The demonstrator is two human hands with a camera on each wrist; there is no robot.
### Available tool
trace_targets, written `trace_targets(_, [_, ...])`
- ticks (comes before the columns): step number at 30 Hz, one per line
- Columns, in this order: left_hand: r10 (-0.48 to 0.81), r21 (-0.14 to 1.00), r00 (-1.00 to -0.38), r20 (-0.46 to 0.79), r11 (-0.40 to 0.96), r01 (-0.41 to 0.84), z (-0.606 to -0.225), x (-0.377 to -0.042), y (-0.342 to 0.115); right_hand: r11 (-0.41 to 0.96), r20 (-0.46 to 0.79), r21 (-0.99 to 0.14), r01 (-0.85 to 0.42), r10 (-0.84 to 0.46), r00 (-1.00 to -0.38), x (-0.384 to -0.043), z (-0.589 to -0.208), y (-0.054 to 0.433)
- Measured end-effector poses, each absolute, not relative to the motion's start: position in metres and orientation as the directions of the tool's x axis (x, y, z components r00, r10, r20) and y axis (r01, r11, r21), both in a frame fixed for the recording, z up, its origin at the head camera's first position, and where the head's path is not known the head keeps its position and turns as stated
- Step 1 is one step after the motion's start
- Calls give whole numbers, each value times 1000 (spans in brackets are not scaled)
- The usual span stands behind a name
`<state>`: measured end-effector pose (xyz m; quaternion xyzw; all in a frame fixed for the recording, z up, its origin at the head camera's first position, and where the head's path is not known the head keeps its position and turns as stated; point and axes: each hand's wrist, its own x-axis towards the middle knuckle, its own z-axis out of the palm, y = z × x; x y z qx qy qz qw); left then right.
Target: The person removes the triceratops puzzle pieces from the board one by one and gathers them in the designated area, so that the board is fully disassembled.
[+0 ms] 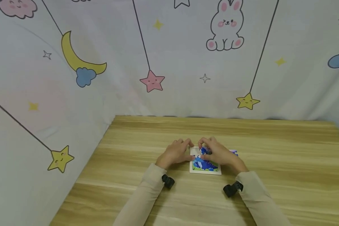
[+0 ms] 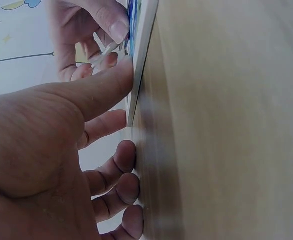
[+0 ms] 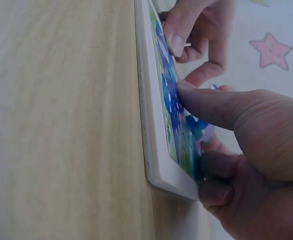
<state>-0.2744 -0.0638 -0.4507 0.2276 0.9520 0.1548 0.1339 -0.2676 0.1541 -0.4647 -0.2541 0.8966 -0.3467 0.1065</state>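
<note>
We see the right hand (image 1: 218, 153) pinching a blue puzzle piece (image 1: 204, 151); beneath that hand lies the puzzle board (image 1: 204, 172), its edge touched by the left hand (image 1: 175, 153), whose fingers are spread.

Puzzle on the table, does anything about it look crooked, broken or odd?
One piece looks askew: held in the right hand, it tilts up from the puzzle instead of lying flat. The puzzle's upper-left part is also bare in the head view. I see no damage or spill.
</note>
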Motion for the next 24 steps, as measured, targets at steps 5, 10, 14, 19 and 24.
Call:
trace_targets(5, [476,368,-860,-184,845,389,-449,-275,-61,563,24,-725,-398,-557,-830,-270,-465,163])
trace_targets(10, [469,372,-862,-192,848,379,-448,-273,-63,507,4,-795,-334,-545,-838,-273,-467,171])
trace_targets(14, [470,385,-863,-186,843,376,-448,-273,-64,536,-18,-783,-316,-527,-850,-275,-465,178])
trace_targets(19, [466,394,-866,-184,842,369,-448,-272,-64,580,-47,-766,-277,-480,-876,-275,-455,195])
trace_targets(24, [485,408,-858,-171,827,386,-448,-272,-64,606,-40,-751,-263,-439,-898,-271,-443,223])
